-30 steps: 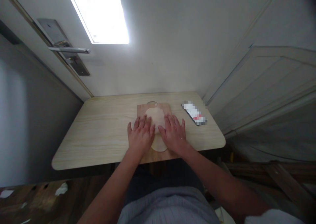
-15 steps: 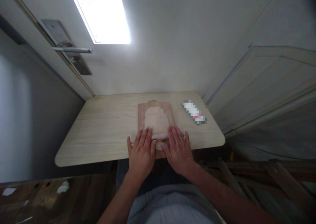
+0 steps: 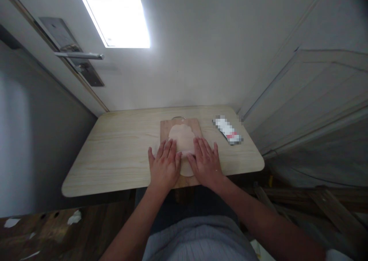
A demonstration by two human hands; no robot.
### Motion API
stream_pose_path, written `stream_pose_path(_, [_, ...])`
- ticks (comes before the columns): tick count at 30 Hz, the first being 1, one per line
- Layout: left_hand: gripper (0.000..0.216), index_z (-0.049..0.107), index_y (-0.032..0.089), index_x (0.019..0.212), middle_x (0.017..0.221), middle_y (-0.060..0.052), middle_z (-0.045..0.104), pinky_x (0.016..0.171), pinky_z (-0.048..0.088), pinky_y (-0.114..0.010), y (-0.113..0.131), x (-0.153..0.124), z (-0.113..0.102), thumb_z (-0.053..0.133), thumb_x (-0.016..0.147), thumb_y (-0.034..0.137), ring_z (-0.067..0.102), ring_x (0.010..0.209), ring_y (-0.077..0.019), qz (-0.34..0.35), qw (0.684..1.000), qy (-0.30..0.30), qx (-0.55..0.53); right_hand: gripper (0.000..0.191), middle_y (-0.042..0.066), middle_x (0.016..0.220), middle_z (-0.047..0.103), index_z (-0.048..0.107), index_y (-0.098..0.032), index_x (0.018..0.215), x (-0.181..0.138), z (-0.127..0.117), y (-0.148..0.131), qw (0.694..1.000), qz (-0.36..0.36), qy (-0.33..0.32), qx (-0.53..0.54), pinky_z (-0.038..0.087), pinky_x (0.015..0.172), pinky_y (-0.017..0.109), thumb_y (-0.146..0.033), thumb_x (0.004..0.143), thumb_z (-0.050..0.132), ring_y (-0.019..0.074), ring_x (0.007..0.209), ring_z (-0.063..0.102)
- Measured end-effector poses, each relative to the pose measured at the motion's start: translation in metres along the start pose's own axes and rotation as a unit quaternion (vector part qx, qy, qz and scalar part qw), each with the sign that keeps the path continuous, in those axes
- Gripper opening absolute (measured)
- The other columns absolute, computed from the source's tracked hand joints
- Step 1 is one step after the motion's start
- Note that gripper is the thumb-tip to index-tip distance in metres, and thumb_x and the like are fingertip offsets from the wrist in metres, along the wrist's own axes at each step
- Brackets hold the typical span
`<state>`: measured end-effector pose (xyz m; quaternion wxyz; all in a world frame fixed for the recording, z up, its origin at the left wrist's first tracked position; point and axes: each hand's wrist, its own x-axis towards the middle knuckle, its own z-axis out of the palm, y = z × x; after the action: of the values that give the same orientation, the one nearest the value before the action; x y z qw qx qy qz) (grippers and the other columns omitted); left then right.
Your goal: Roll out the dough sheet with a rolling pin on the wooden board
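A flattened sheet of pale dough [image 3: 183, 134] lies on a wooden cutting board [image 3: 164, 128] with a metal handle at its far end. Across the dough runs a rolling pin [image 3: 184, 153], mostly covered by my hands. My left hand [image 3: 165, 164] rests flat on the pin's left part, fingers stretched forward and apart. On the right part lies my right hand [image 3: 205, 163], its fingers also extended. Both thumbs point inward over the dough. A smaller stretch of dough shows between my wrists, close to the board's near edge.
The board stands on a light wood-grain table [image 3: 115, 150] with rounded corners, against a white door [image 3: 201, 61] with a metal lever handle [image 3: 80, 56]. To the right lies a blurred-out white and red object [image 3: 228, 130]. Wooden beams [image 3: 324, 205] are low at right.
Both hands have moved forward, away from my body, with the rolling pin over the dough. More dough shows on the near side. The camera view has shifted slightly.
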<state>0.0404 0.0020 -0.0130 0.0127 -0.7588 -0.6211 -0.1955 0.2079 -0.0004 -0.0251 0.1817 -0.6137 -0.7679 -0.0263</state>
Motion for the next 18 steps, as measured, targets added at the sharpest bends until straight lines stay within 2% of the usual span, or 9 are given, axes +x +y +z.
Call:
stream_pose_path(5, [0.051,0.048,0.028,0.149,0.158,-0.004,0.045,0.124,0.009,-0.064,-0.004,0.018,0.002,0.027,0.105,0.043,0.038,0.148,-0.0276,0.001,1.000,-0.012,0.015,0.061,0.017,0.159,0.039,0.038,-0.009,0.154,0.022,0.002,0.001,1.000,0.013,-0.017,0.001,0.007,0.122,0.063,-0.046,0.106,0.030,0.0301,0.149,0.032])
stream_pose_path(18, [0.063,0.041,0.023,0.153,0.161,-0.009,0.040,0.118,0.022,-0.065,-0.018,0.076,0.009,0.012,0.104,0.049,0.035,0.148,-0.0315,-0.010,0.995,-0.074,0.062,0.060,0.011,0.158,0.043,0.043,-0.018,0.152,0.083,0.009,0.007,0.997,0.043,-0.049,-0.028,0.014,0.120,0.064,-0.052,0.106,0.027,0.0331,0.146,0.033])
